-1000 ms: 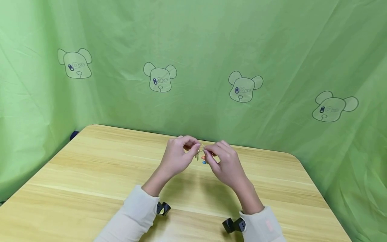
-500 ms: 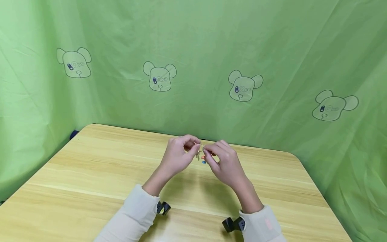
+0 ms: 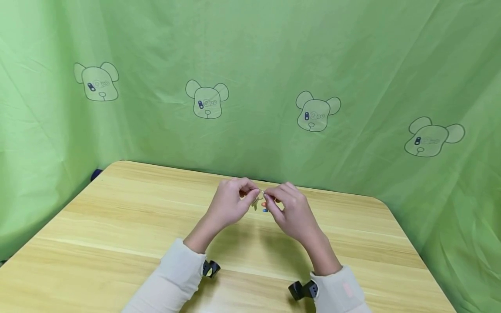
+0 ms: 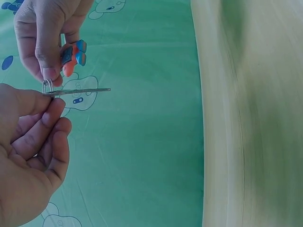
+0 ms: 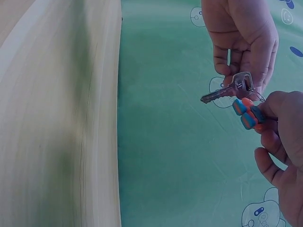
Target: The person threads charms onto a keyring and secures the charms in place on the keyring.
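Above the far part of the table, both hands meet at a thin metal key ring [image 4: 48, 86]. My left hand [image 3: 228, 203] pinches the ring from the left, between thumb and index finger. From the other side my right hand [image 3: 291, 210] pinches it with thumb and fingertips. A toothed metal key [image 5: 223, 93] hangs on the ring, seen edge-on in the left wrist view. An orange and blue figure-like charm [image 5: 247, 113] dangles under the right fingertips. The fingers partly hide the ring, so whether the charm is threaded on it I cannot tell.
The wooden table [image 3: 129, 226] spreads beneath both hands, its far edge just behind them. A green curtain [image 3: 250, 52] printed with bear heads hangs around the back and sides. Black wrist cameras [image 3: 212, 269] sit at the light sleeves [image 3: 172, 278].
The key has turned and swung slightly left below the ring, showing more of its flat side. The left fingers have dipped a little; the right hand stays nearly still.
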Demonstrator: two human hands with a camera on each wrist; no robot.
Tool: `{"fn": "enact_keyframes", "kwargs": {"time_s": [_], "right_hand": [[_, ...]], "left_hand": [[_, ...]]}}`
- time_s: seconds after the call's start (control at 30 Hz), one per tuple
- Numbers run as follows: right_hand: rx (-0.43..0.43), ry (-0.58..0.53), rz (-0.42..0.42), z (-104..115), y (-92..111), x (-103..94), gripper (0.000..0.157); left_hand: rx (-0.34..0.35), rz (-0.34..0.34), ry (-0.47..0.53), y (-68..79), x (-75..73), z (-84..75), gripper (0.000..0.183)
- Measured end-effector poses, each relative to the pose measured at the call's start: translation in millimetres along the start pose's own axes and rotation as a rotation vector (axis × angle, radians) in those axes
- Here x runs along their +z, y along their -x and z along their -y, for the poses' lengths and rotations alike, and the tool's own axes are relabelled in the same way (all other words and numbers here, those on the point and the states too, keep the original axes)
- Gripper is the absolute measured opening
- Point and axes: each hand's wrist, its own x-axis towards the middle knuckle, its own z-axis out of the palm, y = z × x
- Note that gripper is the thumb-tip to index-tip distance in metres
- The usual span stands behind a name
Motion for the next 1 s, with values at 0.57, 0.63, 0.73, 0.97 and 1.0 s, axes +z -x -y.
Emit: {"fn": "enact_keyframes", "kwargs": {"time_s": [0.57, 0.63, 0.73, 0.97, 1.0], "right_hand": [[-0.013, -0.011, 0.018, 1.7, -1.1, 2.4, 0.009], [-0.015, -0.015, 0.017, 1.8, -1.4, 2.9, 0.009], [-0.007, -0.029, 0.026, 2.2, -1.6, 3.1, 0.008], [0.053, -0.027, 0.139, 1.7, -1.0, 1.5, 0.006], [0.061, -0.028, 0.162, 1.5, -1.1, 1.7, 0.006]], "left_hand": [[-0.014, -0.004, -0.024, -0.8, -4.6, -0.8, 0.008], [-0.028, -0.007, -0.017, -0.7, -5.1, -1.0, 0.008], [-0.038, -0.006, -0.019, -0.7, -6.0, -1.3, 0.008], [-0.071, 0.050, -0.023, -0.1, -7.6, 2.0, 0.008], [-0.084, 0.066, -0.022, 0.2, -8.1, 3.3, 0.008]]}}
